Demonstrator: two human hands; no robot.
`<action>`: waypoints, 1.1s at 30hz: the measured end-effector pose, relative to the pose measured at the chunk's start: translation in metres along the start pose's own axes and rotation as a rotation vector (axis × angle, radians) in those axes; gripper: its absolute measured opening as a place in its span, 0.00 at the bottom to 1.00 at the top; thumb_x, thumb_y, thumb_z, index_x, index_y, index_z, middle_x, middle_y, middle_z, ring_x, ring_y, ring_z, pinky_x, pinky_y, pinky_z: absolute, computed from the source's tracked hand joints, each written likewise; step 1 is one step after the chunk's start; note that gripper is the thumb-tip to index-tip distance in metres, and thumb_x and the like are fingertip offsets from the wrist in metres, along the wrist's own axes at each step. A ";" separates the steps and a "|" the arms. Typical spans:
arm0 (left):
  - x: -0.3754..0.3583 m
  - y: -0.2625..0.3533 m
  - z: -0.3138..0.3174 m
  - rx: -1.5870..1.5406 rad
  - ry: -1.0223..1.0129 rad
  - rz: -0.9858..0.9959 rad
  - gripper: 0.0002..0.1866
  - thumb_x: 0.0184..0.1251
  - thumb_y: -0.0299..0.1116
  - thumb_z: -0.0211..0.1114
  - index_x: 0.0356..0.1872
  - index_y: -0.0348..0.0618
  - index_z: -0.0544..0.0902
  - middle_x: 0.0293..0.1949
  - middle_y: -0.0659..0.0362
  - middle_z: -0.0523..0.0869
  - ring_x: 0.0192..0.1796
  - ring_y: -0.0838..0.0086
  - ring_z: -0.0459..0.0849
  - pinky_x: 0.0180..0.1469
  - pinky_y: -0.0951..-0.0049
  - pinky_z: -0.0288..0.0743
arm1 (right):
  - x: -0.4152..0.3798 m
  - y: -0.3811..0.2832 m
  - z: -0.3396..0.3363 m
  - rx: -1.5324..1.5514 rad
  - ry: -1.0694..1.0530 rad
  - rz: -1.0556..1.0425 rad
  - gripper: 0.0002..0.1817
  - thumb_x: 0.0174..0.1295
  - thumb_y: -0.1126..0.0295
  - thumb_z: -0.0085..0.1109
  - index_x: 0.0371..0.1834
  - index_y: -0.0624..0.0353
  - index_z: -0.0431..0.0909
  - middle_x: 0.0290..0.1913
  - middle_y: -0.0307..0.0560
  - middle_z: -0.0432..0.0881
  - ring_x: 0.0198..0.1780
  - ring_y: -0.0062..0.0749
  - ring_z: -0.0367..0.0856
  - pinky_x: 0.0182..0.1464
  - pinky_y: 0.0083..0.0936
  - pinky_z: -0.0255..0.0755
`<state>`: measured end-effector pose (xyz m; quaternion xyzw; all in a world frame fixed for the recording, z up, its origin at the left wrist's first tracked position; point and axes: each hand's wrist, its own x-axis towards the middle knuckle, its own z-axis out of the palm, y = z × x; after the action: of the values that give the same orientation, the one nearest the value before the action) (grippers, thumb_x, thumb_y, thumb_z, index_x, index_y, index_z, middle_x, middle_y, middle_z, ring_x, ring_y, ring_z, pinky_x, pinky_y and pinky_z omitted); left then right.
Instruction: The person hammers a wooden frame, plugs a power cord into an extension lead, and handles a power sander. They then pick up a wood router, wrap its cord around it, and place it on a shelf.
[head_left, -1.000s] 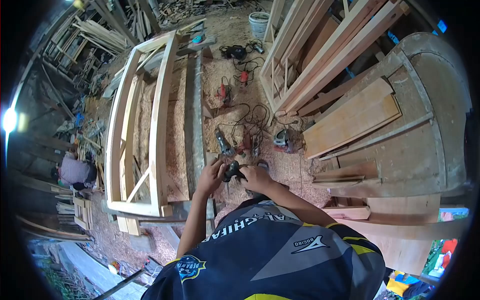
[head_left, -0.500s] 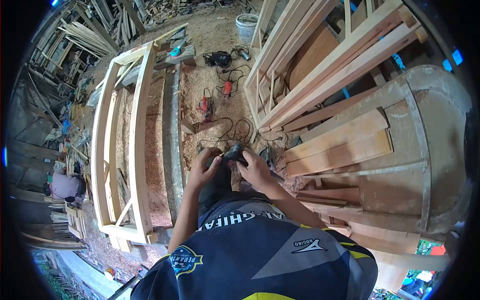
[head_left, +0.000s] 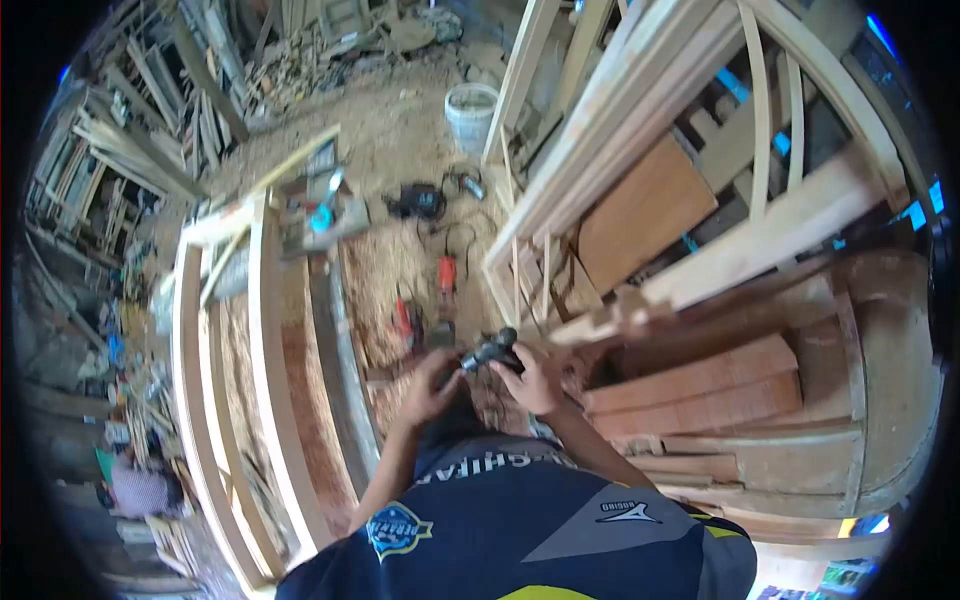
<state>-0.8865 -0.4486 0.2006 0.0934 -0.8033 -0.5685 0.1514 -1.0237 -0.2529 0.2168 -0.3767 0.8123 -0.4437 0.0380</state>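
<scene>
A dark handheld tool, seemingly a drill (head_left: 492, 350), is held between my two hands in front of my body. My right hand (head_left: 532, 380) is closed around its body on the right. At its left end are the closed fingers of my left hand (head_left: 432, 386); any small piece between them is too blurred to make out. Beyond my hands, a red power tool (head_left: 408, 318) and a second red tool (head_left: 447, 274) lie on the shavings.
A pale wooden frame (head_left: 268, 380) stands at the left, and tall frames (head_left: 600, 130) lean at the right. Reddish boards (head_left: 700, 390) lie right of my hands. Farther off are a white bucket (head_left: 471, 122) and a black tool (head_left: 418, 201). Another person (head_left: 145, 490) is at the lower left.
The view has shifted and turned, so the frames and floor tools appear displaced. Both hands sit lower and farther right in the picture, and the dark tool shows more of its length.
</scene>
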 end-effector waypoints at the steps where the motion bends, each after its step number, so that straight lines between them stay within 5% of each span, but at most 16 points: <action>1: 0.034 0.003 -0.024 0.053 -0.043 0.021 0.24 0.68 0.29 0.76 0.63 0.36 0.82 0.50 0.47 0.86 0.52 0.56 0.88 0.56 0.62 0.81 | 0.039 0.001 0.013 -0.007 0.028 -0.009 0.21 0.68 0.59 0.73 0.55 0.63 0.83 0.42 0.62 0.88 0.42 0.60 0.88 0.42 0.46 0.80; 4: 0.122 0.011 -0.085 0.086 -0.079 0.041 0.27 0.65 0.33 0.79 0.63 0.37 0.82 0.50 0.48 0.87 0.52 0.55 0.88 0.56 0.61 0.81 | 0.131 -0.010 0.032 0.071 -0.104 0.171 0.22 0.67 0.61 0.73 0.57 0.64 0.81 0.46 0.64 0.87 0.49 0.62 0.87 0.49 0.45 0.81; 8: 0.208 -0.004 -0.150 0.183 -0.039 -0.029 0.27 0.62 0.37 0.81 0.59 0.37 0.84 0.48 0.49 0.89 0.52 0.55 0.88 0.56 0.60 0.81 | 0.224 -0.018 0.057 -0.006 -0.109 0.063 0.26 0.67 0.66 0.70 0.64 0.66 0.76 0.56 0.67 0.84 0.55 0.64 0.85 0.55 0.45 0.80; 14: 0.279 -0.013 -0.190 0.014 0.015 -0.135 0.21 0.62 0.35 0.81 0.52 0.36 0.86 0.45 0.49 0.90 0.49 0.56 0.89 0.53 0.62 0.80 | 0.315 -0.034 0.068 0.043 -0.016 0.005 0.22 0.67 0.67 0.68 0.60 0.66 0.79 0.46 0.63 0.83 0.48 0.62 0.84 0.51 0.47 0.78; 21: 0.336 -0.023 -0.198 0.017 0.053 -0.110 0.13 0.70 0.28 0.75 0.52 0.34 0.87 0.44 0.50 0.91 0.46 0.63 0.91 0.53 0.65 0.82 | 0.390 -0.008 0.066 0.067 -0.232 0.156 0.15 0.66 0.66 0.68 0.50 0.63 0.80 0.42 0.59 0.82 0.45 0.60 0.83 0.47 0.46 0.76; 23: 0.355 -0.024 -0.197 -0.239 0.068 -0.293 0.10 0.74 0.24 0.70 0.52 0.33 0.86 0.45 0.52 0.91 0.48 0.68 0.90 0.54 0.69 0.81 | 0.413 0.009 0.069 0.038 -0.219 0.097 0.15 0.66 0.65 0.68 0.49 0.63 0.80 0.42 0.59 0.82 0.45 0.60 0.83 0.47 0.47 0.77; 29: 0.429 -0.024 -0.194 -0.140 0.103 -0.084 0.13 0.74 0.19 0.65 0.57 0.33 0.86 0.46 0.52 0.90 0.52 0.67 0.89 0.58 0.68 0.79 | 0.482 0.042 0.052 -0.031 -0.276 -0.002 0.16 0.67 0.61 0.68 0.49 0.60 0.80 0.44 0.60 0.84 0.45 0.61 0.85 0.45 0.49 0.78; 33: 0.475 -0.024 -0.199 -0.024 0.063 0.077 0.22 0.65 0.13 0.60 0.59 0.37 0.86 0.58 0.47 0.85 0.63 0.59 0.84 0.64 0.65 0.76 | 0.524 0.038 0.024 0.058 -0.321 -0.066 0.12 0.70 0.62 0.64 0.47 0.59 0.82 0.38 0.57 0.85 0.41 0.60 0.85 0.42 0.49 0.77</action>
<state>-1.2624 -0.7860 0.3043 0.0786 -0.7943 -0.5684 0.1994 -1.4100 -0.5960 0.3171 -0.4680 0.7697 -0.4023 0.1633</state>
